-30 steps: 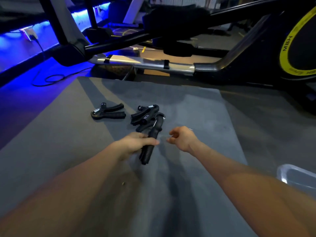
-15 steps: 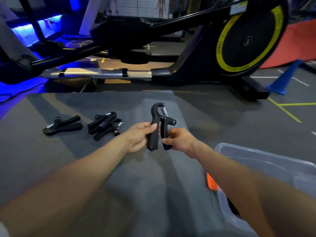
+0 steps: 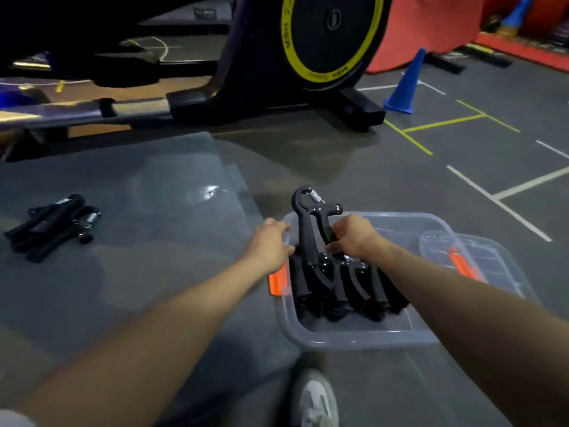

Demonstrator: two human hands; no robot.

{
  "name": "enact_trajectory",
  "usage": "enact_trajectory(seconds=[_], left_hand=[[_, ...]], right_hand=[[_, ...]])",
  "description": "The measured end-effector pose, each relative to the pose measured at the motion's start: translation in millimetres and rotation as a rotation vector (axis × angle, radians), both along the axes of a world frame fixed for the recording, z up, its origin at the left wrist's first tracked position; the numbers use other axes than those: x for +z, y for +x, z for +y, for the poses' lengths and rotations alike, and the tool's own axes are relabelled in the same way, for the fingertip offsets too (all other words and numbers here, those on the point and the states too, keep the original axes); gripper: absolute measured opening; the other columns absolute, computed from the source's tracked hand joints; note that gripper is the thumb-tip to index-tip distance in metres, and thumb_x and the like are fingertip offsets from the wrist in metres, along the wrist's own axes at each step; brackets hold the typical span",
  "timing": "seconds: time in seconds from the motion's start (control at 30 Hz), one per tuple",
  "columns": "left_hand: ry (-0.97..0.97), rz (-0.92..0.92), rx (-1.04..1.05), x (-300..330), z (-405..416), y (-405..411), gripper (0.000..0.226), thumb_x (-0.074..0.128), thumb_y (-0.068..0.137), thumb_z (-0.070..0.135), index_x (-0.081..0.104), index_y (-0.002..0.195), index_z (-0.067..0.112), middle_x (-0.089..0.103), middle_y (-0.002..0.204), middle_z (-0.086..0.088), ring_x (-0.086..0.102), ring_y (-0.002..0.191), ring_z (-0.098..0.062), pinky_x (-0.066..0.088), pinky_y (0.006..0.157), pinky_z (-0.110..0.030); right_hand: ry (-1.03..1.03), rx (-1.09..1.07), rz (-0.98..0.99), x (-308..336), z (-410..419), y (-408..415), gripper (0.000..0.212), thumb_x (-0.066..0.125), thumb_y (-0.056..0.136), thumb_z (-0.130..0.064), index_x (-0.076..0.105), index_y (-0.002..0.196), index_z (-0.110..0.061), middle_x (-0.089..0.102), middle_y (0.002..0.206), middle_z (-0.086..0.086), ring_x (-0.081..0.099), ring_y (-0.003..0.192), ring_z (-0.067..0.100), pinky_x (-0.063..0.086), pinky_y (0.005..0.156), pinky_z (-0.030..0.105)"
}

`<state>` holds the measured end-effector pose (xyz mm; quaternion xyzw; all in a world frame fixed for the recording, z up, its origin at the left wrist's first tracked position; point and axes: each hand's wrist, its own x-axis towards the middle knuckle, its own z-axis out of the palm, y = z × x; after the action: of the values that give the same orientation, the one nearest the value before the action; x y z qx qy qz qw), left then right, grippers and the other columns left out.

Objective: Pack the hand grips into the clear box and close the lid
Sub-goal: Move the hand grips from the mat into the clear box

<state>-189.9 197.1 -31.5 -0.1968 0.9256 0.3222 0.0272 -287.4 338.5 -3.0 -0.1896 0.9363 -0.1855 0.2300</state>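
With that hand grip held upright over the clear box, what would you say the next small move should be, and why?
Probably lower the hand grip into the row of grips already standing in the clear box and let go. The right hand holds its handle, its head is above the rim, and the left hand is at the box's edge.

- A black plastic hand grip with a steel coil spring stands upright, spring end up, between the fingers of both hands.
- A clear plastic box, open, holds a row of black hand grips just below the fingers.
- Black spare hand grips lie well left of the fingers on the tabletop.
- A clear lid with an orange latch lies right of the fingers.
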Motion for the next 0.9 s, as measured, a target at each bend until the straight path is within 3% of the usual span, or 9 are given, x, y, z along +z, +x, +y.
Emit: enact_trajectory(seconds=[0.17, 0.27, 0.4, 0.47, 0.5, 0.6, 0.73, 0.8, 0.9], left_hand=[[-0.182, -0.075, -0.061, -18, 31, -11, 0.056, 0.064, 0.085, 0.021, 0.042, 0.136, 0.011, 0.038, 0.140, -0.008, 0.033, 0.132, -0.027, 0.031, 0.110, -0.033], [-0.260, -0.141, -0.068, -27, 35, -15, 0.057, 0.064, 0.085, 0.018, 0.039, 0.136, 0.009, 0.035, 0.143, -0.005, 0.031, 0.134, -0.025, 0.033, 0.109, -0.035], [-0.333, -0.164, -0.065, -37, 37, -17, 0.066, 0.063, 0.086, 0.011, 0.029, 0.143, 0.006, 0.020, 0.156, -0.007, 0.022, 0.144, -0.024, 0.027, 0.114, -0.032], [-0.330, -0.163, -0.057, -39, 36, -17, 0.069, 0.060, 0.088, 0.009, 0.024, 0.146, 0.007, 0.011, 0.159, -0.006, 0.015, 0.147, -0.021, 0.023, 0.117, -0.032], [-0.329, -0.165, -0.055, -38, 36, -18, 0.069, 0.060, 0.088, 0.008, 0.023, 0.147, 0.008, 0.010, 0.160, -0.005, 0.014, 0.148, -0.021, 0.022, 0.117, -0.032], [-0.335, -0.179, -0.053, -38, 35, -18, 0.072, 0.061, 0.088, 0.008, 0.020, 0.148, 0.008, 0.008, 0.160, -0.005, 0.013, 0.148, -0.019, 0.020, 0.117, -0.031], [-0.322, -0.198, -0.060, -36, 34, -18, 0.075, 0.061, 0.088, 0.010, 0.017, 0.149, 0.008, 0.005, 0.161, -0.003, 0.011, 0.148, -0.018, 0.019, 0.118, -0.030], [-0.307, -0.206, -0.066, -36, 33, -18, 0.077, 0.062, 0.088, 0.012, 0.016, 0.149, 0.009, 0.004, 0.161, -0.002, 0.011, 0.148, -0.018, 0.017, 0.118, -0.029], [-0.288, -0.209, -0.065, -36, 32, -19, 0.080, 0.064, 0.087, 0.014, 0.015, 0.150, 0.010, 0.004, 0.161, -0.001, 0.011, 0.148, -0.017, 0.017, 0.118, -0.029]], right_hand=[[0.106, 0.020, -0.045, -21, 37, -16, 0.025, 0.076, 0.077, -0.014, 0.071, 0.098, -0.003, 0.061, 0.073, 0.005, 0.055, 0.075, 0.015, 0.041, 0.053, 0.019], [0.204, 0.017, -0.035, -41, 51, -20, 0.033, 0.074, 0.076, -0.019, 0.069, 0.104, -0.003, 0.070, 0.099, 0.013, 0.060, 0.084, 0.020, 0.044, 0.068, 0.021], [0.323, 0.033, 0.003, -56, 62, -26, 0.012, 0.069, 0.080, -0.016, 0.060, 0.077, -0.008, 0.064, 0.096, 0.012, 0.065, 0.096, 0.024, 0.050, 0.081, 0.026], [0.346, 0.060, 0.027, -58, 64, -28, 0.009, 0.066, 0.082, -0.015, 0.062, 0.086, -0.007, 0.064, 0.097, 0.011, 0.066, 0.103, 0.025, 0.051, 0.086, 0.029], [0.354, 0.058, 0.037, -60, 64, -29, 0.011, 0.065, 0.083, -0.014, 0.063, 0.091, -0.006, 0.063, 0.095, 0.011, 0.066, 0.105, 0.026, 0.052, 0.087, 0.030], [0.353, 0.026, 0.008, -72, 62, -33, 0.011, 0.065, 0.080, -0.011, 0.056, 0.076, -0.007, 0.059, 0.088, 0.010, 0.067, 0.104, 0.027, 0.053, 0.083, 0.030], [0.280, -0.026, -0.036, -88, 59, -32, 0.031, 0.067, 0.077, -0.010, 0.062, 0.106, 0.001, 0.063, 0.101, 0.018, 0.062, 0.090, 0.027, 0.047, 0.073, 0.027], [0.249, -0.050, -0.038, -92, 60, -29, 0.033, 0.067, 0.077, -0.007, 0.061, 0.109, 0.004, 0.064, 0.104, 0.021, 0.063, 0.094, 0.029, 0.042, 0.070, 0.027], [0.229, -0.070, -0.003, -97, 63, -26, 0.029, 0.065, 0.079, -0.004, 0.061, 0.107, 0.003, 0.066, 0.112, 0.019, 0.064, 0.105, 0.032, 0.049, 0.077, 0.031]])
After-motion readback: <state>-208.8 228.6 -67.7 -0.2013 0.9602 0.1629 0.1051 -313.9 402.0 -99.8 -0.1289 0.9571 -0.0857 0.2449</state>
